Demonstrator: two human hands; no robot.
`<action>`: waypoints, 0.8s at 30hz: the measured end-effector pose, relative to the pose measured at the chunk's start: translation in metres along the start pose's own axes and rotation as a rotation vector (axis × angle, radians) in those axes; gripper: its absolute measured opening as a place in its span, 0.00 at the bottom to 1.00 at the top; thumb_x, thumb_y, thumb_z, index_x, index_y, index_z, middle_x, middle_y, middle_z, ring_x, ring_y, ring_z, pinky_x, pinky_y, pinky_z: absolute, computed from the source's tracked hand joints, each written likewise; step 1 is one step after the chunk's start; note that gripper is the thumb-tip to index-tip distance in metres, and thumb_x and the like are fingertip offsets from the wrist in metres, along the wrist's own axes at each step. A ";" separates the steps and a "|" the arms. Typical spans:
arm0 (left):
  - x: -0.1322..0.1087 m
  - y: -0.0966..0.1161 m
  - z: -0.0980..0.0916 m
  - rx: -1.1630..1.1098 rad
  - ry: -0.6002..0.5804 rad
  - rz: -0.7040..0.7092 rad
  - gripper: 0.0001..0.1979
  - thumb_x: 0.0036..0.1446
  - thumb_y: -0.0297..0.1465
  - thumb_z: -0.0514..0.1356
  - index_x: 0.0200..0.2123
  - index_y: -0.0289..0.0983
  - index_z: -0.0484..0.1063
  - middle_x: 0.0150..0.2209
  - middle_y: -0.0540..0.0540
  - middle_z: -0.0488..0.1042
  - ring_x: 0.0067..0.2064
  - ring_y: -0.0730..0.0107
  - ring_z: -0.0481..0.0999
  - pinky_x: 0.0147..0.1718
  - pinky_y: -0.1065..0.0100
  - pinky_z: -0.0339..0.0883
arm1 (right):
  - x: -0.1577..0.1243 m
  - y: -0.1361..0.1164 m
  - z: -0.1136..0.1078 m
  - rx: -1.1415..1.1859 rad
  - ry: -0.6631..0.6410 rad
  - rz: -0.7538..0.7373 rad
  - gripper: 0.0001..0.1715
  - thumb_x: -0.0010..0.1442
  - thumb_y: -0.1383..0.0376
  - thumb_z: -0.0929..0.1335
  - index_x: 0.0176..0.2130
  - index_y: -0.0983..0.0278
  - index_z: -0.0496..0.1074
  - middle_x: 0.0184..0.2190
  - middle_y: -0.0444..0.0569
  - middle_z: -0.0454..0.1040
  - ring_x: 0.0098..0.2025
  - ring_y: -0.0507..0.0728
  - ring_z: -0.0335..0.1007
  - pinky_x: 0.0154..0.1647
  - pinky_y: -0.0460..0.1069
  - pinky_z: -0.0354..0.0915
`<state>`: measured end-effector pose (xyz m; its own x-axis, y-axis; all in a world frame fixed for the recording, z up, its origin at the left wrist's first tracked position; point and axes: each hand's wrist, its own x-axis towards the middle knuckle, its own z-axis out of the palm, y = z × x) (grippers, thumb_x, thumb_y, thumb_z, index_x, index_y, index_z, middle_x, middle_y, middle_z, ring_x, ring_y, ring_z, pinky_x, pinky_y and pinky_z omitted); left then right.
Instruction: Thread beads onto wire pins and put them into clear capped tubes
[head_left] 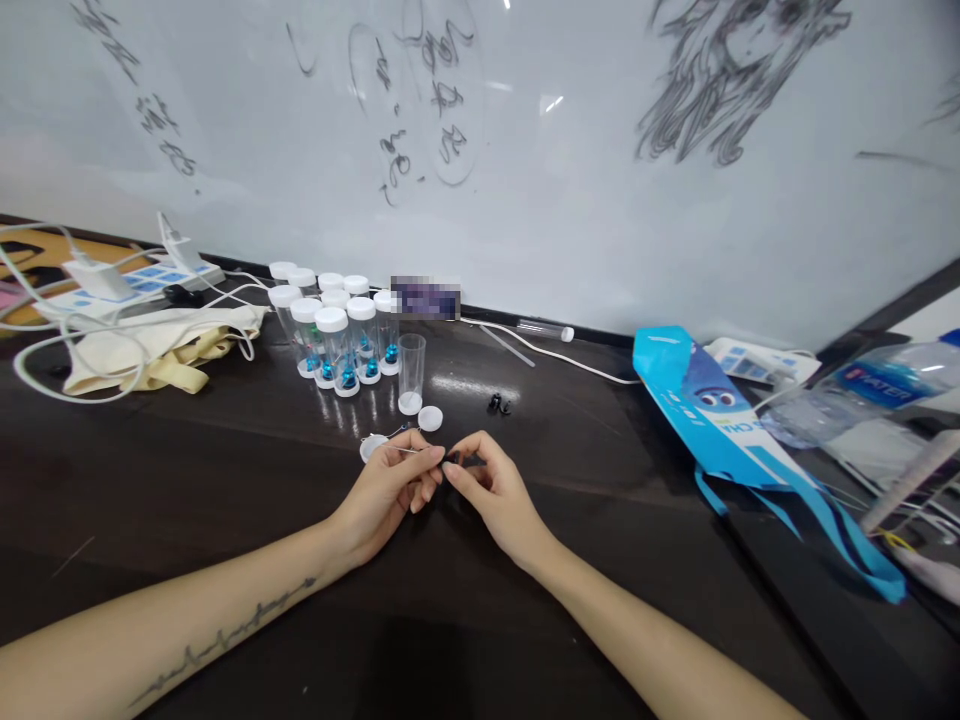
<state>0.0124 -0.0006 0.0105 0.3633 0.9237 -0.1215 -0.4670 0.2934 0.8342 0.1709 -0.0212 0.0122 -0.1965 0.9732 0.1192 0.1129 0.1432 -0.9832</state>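
My left hand is closed in a pinch, with a thin pale strand running along its thumb. Its fingertips meet those of my right hand, which pinches a small black piece. The exact kind of that piece is too small to make out. Close behind my left hand lie a white cap and a shallow white lid, partly covered by the fingers. An uncapped clear tube stands upright beyond them. More small black pieces rest on the table past my right hand.
Several white-capped clear tubes with blue items inside stand at the back left. A cream cloth bag and cabled power strip lie farther left. To the right are a blue printed bag and water bottle. A whiteboard borders the table.
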 end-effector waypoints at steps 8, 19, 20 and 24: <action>-0.001 0.001 0.001 0.019 -0.021 -0.003 0.14 0.52 0.33 0.68 0.26 0.35 0.65 0.21 0.52 0.72 0.17 0.82 0.64 0.13 0.81 0.54 | 0.002 0.000 0.000 -0.026 -0.022 0.003 0.20 0.65 0.52 0.64 0.29 0.63 0.65 0.23 0.41 0.64 0.23 0.49 0.56 0.24 0.45 0.52; -0.001 -0.001 0.001 0.017 -0.031 0.000 0.13 0.53 0.33 0.67 0.27 0.36 0.65 0.22 0.52 0.73 0.18 0.82 0.65 0.13 0.81 0.54 | 0.000 -0.001 0.000 -0.030 -0.018 -0.006 0.19 0.66 0.53 0.63 0.30 0.63 0.64 0.24 0.40 0.62 0.24 0.49 0.54 0.24 0.45 0.51; 0.000 -0.001 0.001 0.009 -0.025 -0.001 0.12 0.53 0.32 0.67 0.26 0.36 0.65 0.22 0.52 0.73 0.18 0.82 0.65 0.13 0.81 0.54 | 0.000 -0.001 0.000 -0.025 -0.015 -0.008 0.15 0.65 0.54 0.65 0.32 0.62 0.64 0.25 0.40 0.62 0.24 0.49 0.54 0.24 0.45 0.50; 0.001 0.000 0.000 -0.008 -0.013 -0.002 0.12 0.54 0.31 0.66 0.26 0.35 0.66 0.21 0.53 0.72 0.18 0.83 0.65 0.13 0.82 0.54 | 0.000 0.001 0.000 -0.003 0.003 -0.018 0.09 0.62 0.59 0.68 0.37 0.61 0.64 0.30 0.40 0.65 0.24 0.48 0.55 0.25 0.45 0.51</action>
<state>0.0130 -0.0003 0.0102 0.3743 0.9200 -0.1158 -0.4732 0.2969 0.8294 0.1706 -0.0209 0.0116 -0.1956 0.9711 0.1369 0.1125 0.1609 -0.9805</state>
